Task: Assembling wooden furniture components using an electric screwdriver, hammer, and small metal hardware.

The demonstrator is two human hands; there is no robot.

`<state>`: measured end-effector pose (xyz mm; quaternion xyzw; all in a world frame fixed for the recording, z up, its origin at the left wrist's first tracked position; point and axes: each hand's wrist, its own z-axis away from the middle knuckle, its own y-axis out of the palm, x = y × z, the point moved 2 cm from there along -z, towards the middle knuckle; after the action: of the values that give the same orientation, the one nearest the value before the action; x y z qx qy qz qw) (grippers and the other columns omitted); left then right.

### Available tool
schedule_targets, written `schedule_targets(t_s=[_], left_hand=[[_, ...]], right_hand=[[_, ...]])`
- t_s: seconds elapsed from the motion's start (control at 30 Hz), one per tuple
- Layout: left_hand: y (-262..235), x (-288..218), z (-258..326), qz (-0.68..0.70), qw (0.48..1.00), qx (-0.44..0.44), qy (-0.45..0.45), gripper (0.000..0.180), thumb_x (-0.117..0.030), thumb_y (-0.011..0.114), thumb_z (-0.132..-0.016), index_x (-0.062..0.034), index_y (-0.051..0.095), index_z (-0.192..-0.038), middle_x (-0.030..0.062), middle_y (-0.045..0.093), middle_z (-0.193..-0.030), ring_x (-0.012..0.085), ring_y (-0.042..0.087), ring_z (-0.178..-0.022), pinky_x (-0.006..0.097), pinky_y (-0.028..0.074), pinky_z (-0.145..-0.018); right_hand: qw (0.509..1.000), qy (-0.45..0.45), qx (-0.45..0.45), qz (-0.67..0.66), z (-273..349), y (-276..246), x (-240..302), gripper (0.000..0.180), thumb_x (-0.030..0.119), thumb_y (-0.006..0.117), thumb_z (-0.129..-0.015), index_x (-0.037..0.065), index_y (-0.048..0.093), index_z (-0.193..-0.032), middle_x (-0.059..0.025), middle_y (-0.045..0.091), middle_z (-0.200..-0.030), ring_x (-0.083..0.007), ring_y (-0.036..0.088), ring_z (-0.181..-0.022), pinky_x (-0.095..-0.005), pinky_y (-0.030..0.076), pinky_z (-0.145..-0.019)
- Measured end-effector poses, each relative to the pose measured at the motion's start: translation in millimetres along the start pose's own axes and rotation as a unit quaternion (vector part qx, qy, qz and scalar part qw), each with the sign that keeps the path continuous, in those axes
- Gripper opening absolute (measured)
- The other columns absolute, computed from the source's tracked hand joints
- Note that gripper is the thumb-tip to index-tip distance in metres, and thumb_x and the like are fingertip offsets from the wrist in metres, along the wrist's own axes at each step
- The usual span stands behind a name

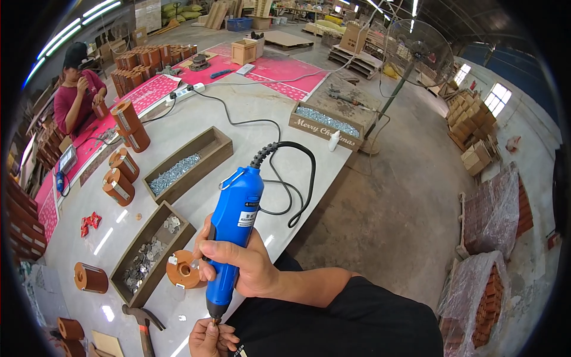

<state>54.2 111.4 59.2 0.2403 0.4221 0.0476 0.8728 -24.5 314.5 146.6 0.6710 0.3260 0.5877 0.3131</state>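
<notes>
My right hand (253,265) is wrapped round a blue electric screwdriver (238,208), held upright with its tip down and a black cord leaving its top. My left hand (209,340) is below it, fingers pinched together right at the tip; what they hold is too small to make out. Behind my right hand a round brown wooden piece (181,272) with a centre hole and small metal plates lies on the table. Beside it a long wooden box (143,241) holds loose metal plates. Another wooden box (202,156) holds many silvery screws.
A claw hammer (143,327) lies near the front. Brown wooden cylinders (122,184) stand at the left, near a red wrapper (90,224). A lettered box of screws (326,122) and a white bottle (334,141) stand at the far edge. A co-worker (77,95) sits far left.
</notes>
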Motion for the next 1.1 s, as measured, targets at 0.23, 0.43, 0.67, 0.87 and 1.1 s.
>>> schedule_targets(t_s=[0.23, 0.43, 0.67, 0.87, 1.1], left_hand=[[-16, 13, -5, -0.056, 0.998, -0.004, 0.004, 0.025, -0.025, 0.05, -0.101, -0.0015, 0.055, -0.096, 0.0083, 0.06, -0.069, 0.0123, 0.053, -0.05, 0.022, 0.04, -0.043], [0, 3, -4, -0.036, 0.999, -0.012, -0.024, 0.018, -0.013, 0.054, -0.098, 0.0031, 0.059, -0.102, 0.0105, 0.061, -0.074, 0.0107, 0.051, -0.054, 0.023, 0.041, -0.05], [1, 13, -12, 0.131, 0.991, 0.025, -0.033, 0.02, -0.013, 0.06, -0.096, 0.0035, 0.058, -0.109, 0.0162, 0.068, -0.095, 0.0152, 0.066, -0.073, 0.023, 0.053, -0.059], [0, 23, -8, 0.163, 0.986, 0.016, -0.021, 0.017, -0.016, 0.059, -0.097, 0.0006, 0.059, -0.101, 0.0153, 0.068, -0.087, 0.0157, 0.065, -0.067, 0.023, 0.051, -0.053], [10, 14, -16, 0.065, 0.998, -0.012, -0.004, 0.019, -0.02, 0.058, -0.098, -0.0014, 0.058, -0.095, 0.0106, 0.065, -0.081, 0.0112, 0.059, -0.06, 0.022, 0.048, -0.051]], right_hand=[[1.0, 0.018, -0.009, 0.015, 5, -7, -11, 0.021, 0.009, 0.065, -0.087, 0.005, 0.052, -0.103, -0.0121, 0.062, -0.087, -0.0171, 0.059, -0.064, -0.0351, 0.05, -0.063], [0.998, -0.017, -0.007, 0.052, 9, -22, -1, 0.026, 0.02, 0.058, -0.087, 0.01, 0.051, -0.11, -0.0079, 0.061, -0.088, -0.0176, 0.055, -0.062, -0.0355, 0.048, -0.065], [0.998, -0.05, 0.028, 0.029, 6, -37, 2, 0.022, 0.02, 0.051, -0.095, 0.008, 0.047, -0.114, -0.0085, 0.059, -0.096, -0.0188, 0.055, -0.065, -0.0378, 0.048, -0.065], [0.998, -0.048, 0.038, 0.017, 11, -32, -4, 0.022, 0.019, 0.052, -0.096, 0.007, 0.047, -0.113, -0.008, 0.058, -0.094, -0.0165, 0.055, -0.064, -0.0354, 0.048, -0.062], [0.995, -0.083, 0.04, 0.027, 6, -32, 5, 0.02, 0.019, 0.053, -0.095, 0.008, 0.048, -0.112, -0.0076, 0.058, -0.093, -0.0169, 0.055, -0.064, -0.0358, 0.048, -0.063]])
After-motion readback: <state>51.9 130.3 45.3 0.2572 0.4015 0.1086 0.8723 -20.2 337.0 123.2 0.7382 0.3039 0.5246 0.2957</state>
